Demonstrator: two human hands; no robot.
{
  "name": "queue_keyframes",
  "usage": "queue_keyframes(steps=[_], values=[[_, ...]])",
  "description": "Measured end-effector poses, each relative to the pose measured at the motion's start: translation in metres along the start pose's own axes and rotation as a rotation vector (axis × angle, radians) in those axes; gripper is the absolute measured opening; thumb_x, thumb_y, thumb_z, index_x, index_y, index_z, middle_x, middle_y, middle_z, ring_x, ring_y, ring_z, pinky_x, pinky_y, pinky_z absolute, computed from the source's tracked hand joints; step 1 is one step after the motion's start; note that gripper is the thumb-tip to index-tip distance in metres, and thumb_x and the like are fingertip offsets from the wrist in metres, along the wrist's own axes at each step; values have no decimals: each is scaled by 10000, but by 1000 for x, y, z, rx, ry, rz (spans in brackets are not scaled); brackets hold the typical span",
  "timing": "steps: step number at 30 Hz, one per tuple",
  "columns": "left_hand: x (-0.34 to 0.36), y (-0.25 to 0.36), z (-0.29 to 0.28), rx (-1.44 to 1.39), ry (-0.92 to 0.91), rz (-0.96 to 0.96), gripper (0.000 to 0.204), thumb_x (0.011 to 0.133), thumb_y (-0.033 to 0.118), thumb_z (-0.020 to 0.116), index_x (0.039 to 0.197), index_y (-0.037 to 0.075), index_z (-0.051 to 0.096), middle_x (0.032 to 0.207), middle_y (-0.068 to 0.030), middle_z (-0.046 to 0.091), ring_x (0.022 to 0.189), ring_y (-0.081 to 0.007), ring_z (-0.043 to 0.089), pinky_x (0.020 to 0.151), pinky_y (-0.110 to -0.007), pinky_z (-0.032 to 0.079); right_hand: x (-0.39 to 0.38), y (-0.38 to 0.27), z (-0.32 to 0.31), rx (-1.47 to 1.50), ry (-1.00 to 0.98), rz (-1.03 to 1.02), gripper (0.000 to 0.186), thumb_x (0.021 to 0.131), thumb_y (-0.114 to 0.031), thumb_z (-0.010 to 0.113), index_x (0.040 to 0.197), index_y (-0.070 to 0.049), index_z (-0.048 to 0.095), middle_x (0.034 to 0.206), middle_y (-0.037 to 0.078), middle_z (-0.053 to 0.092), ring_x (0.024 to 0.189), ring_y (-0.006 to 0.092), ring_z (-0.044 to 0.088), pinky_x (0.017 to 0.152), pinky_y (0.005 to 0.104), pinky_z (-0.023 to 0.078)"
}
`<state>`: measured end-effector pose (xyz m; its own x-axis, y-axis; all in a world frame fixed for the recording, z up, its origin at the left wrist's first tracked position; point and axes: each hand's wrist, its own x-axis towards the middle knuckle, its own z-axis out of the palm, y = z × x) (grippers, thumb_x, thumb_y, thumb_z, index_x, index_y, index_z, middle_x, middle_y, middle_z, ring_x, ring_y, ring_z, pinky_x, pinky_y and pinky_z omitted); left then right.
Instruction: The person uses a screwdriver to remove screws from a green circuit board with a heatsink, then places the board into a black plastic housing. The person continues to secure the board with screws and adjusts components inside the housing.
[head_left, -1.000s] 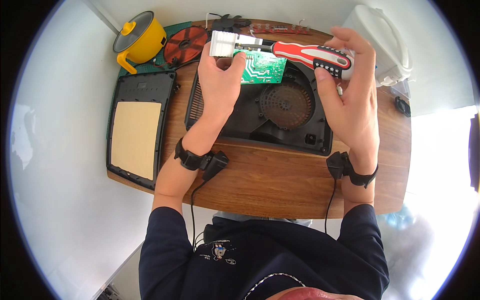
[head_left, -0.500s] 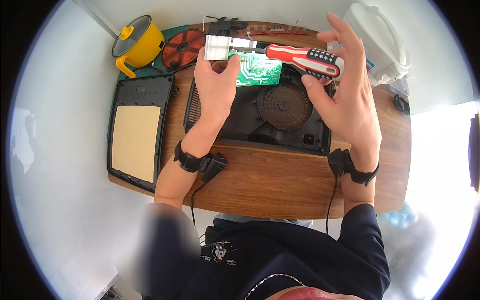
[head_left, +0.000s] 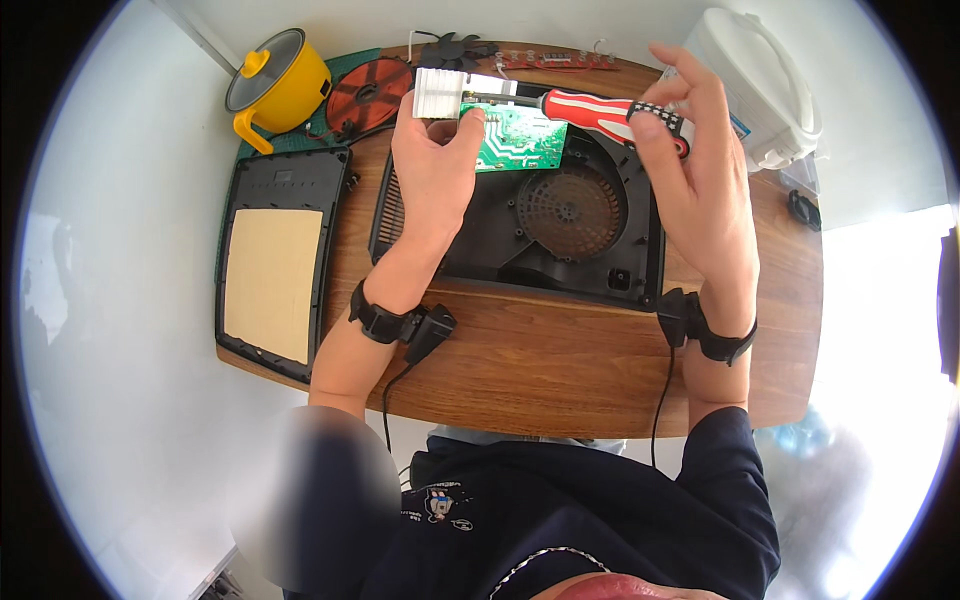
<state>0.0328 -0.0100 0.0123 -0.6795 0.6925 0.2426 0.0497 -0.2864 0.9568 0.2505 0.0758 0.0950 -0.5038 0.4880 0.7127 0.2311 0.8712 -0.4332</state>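
My left hand (head_left: pixel 436 160) is closed round a green circuit board (head_left: pixel 522 140) with a silver-white finned heat sink (head_left: pixel 438 94) at its left end, holding it up above a black plastic housing (head_left: pixel 500 255). My right hand (head_left: pixel 698 170) grips the handle of a screwdriver (head_left: pixel 590 108) in red, white and black, with thumb and fingers at the handle's rear end. The screwdriver lies nearly level, its shaft pointing left and its tip at the heat sink's inner side. Exactly what the tip touches is too small to tell.
A black frame with a cream panel (head_left: pixel 272 285) lies at the left. Behind it stand a yellow pot (head_left: pixel 290 90) and a reddish coil disc (head_left: pixel 372 98). A black fan (head_left: pixel 455 52) and a strip of parts (head_left: pixel 560 60) lie at the back; a white appliance (head_left: pixel 750 90) stands at right.
My right thumb has moved up onto the handle's end, and its fingers have closed in. The screwdriver handle has rolled and shifted slightly right. The board has barely moved.
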Motion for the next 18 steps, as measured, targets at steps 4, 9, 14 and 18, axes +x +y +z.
queue_keyframes(steps=[4, 9, 14, 18], values=[[-1, -1, -3, 29, -8, 11, 305, 923, 22, 729, 1193, 6, 587, 1016, -47, 700, 796, -76, 615, 682, -263, 516, -2, -21, -3, 256, 10, 188, 391, 985, -131, 709, 1350, -57, 589, 1000, 107, 647, 867, 216, 636, 748, 311, 524], [-2, 2, 0, 49, -25, 36, 304, 925, 28, 732, 1192, 3, 588, 995, -46, 702, 789, -75, 619, 674, -262, 515, -1, -16, -5, -77, -23, 122, 433, 913, -99, 789, 1294, -55, 587, 1055, 128, 656, 839, 295, 679, 719, 365, 551], [2, -2, -5, 36, -15, 12, 297, 924, 28, 731, 1185, 6, 591, 1001, -45, 699, 791, -77, 619, 672, -259, 510, -1, -22, -3, 23, -28, -74, 403, 959, -175, 752, 1305, -44, 592, 969, 113, 652, 813, 251, 643, 717, 341, 529], [-1, 1, -2, 35, -16, 10, 300, 923, 20, 729, 1189, 8, 590, 1006, -43, 698, 799, -76, 619, 677, -258, 509, -3, -26, -8, 11, -147, 94, 474, 952, -154, 731, 1372, -32, 548, 1021, 119, 641, 882, 251, 639, 823, 363, 528]])
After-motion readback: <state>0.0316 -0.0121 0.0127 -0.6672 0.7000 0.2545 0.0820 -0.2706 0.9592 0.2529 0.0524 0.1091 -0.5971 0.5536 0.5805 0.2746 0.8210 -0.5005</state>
